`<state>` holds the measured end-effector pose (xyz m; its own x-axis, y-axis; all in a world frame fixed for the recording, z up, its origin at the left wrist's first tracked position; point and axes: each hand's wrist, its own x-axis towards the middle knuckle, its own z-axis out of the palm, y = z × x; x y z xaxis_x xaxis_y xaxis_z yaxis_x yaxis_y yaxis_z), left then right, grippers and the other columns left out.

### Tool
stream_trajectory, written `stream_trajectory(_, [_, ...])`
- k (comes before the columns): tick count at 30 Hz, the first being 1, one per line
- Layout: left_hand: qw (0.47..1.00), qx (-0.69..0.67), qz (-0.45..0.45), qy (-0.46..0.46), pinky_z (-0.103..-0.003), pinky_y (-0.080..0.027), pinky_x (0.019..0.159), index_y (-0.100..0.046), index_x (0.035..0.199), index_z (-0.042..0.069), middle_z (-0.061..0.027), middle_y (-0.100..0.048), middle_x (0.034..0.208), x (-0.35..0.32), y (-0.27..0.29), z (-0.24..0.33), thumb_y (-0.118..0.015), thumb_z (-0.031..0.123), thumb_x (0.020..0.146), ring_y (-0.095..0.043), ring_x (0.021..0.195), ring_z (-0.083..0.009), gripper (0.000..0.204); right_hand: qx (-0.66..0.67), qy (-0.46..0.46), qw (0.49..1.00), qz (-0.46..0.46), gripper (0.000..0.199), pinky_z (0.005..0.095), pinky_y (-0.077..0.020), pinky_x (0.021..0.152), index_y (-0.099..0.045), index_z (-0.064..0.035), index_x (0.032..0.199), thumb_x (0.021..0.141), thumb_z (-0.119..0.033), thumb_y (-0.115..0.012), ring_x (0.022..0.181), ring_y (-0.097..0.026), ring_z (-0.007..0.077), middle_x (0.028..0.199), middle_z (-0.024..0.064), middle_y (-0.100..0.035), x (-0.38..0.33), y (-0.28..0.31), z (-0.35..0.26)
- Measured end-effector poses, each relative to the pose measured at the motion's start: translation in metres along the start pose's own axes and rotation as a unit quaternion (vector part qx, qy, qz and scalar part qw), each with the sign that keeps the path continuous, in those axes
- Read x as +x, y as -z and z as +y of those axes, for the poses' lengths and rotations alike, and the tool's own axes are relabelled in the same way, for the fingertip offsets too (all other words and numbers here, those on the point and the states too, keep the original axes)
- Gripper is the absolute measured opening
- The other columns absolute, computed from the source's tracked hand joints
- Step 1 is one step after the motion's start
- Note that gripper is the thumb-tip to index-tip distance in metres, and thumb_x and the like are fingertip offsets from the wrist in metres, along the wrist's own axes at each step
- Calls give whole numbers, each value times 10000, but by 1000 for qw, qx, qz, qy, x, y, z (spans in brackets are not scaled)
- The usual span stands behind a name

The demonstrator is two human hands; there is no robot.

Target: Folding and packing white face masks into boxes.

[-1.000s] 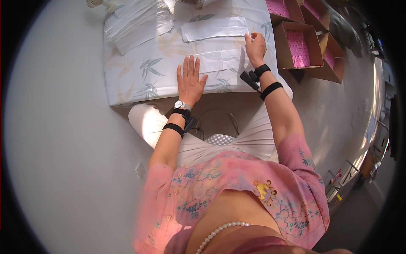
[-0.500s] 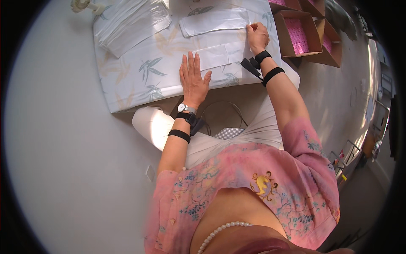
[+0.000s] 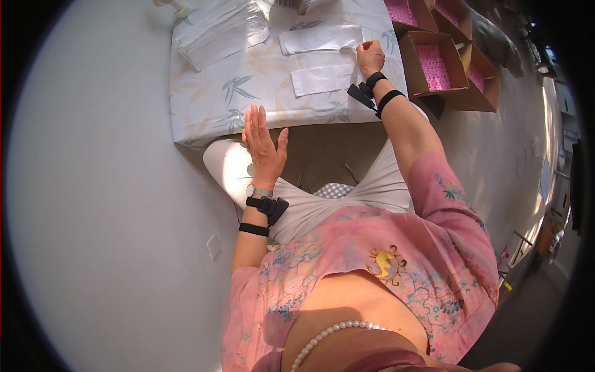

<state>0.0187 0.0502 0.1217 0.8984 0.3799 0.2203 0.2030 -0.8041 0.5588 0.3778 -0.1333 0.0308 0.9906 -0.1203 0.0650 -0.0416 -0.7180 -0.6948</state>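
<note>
My left hand (image 3: 263, 141) is flat with fingers apart at the near edge of the table (image 3: 204, 111), holding nothing, hovering over my knee. My right hand (image 3: 370, 57) is closed on the right end of a white flat pouch (image 3: 319, 38) lying on the leaf-patterned tablecloth. A second white pouch (image 3: 323, 79) lies just nearer, between the two hands. A stack of clear-wrapped white pouches (image 3: 220, 31) sits at the table's far left.
Open cardboard boxes (image 3: 434, 65) with pink contents stand on the floor right of the table. A white bottle-like object (image 3: 176, 7) is at the table's far left corner. Grey floor (image 3: 99, 198) spreads to the left.
My left hand has pulled back off the nearer pouch to the table's near edge. My right hand stays at the far pouch's end. The view has shifted, so the table sits further right.
</note>
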Motion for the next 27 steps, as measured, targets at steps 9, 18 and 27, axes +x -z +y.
stream_trajectory(9, [999,-43,1,-20,-513,-253,1269,-326,1652,43,-206,-302,1717,-7,-9,33,-685,215,1007,-291,1569,-405,758,213,-66,972,-70,292,311,-592,821,-787,-8,1192,943,-148,-727,874,-744,164,1022,88,-799,28,-8,45])
stream_trajectory(18, [961,-260,-74,57,-368,-575,984,-581,1451,3,-191,-684,1344,63,-58,83,-699,123,995,-692,1207,-280,486,275,-45,951,-130,249,270,-582,792,-796,-20,1159,979,-188,-761,833,-731,121,966,43,-791,0,10,12])
stream_trajectory(27, [798,-497,-136,314,-406,-590,1014,-493,1442,-125,-271,-666,1322,146,-130,102,-593,315,1090,-699,1186,-362,572,308,-5,943,-123,264,342,-585,798,-810,-67,1017,929,-314,-780,832,-754,194,908,87,-802,2,6,22])
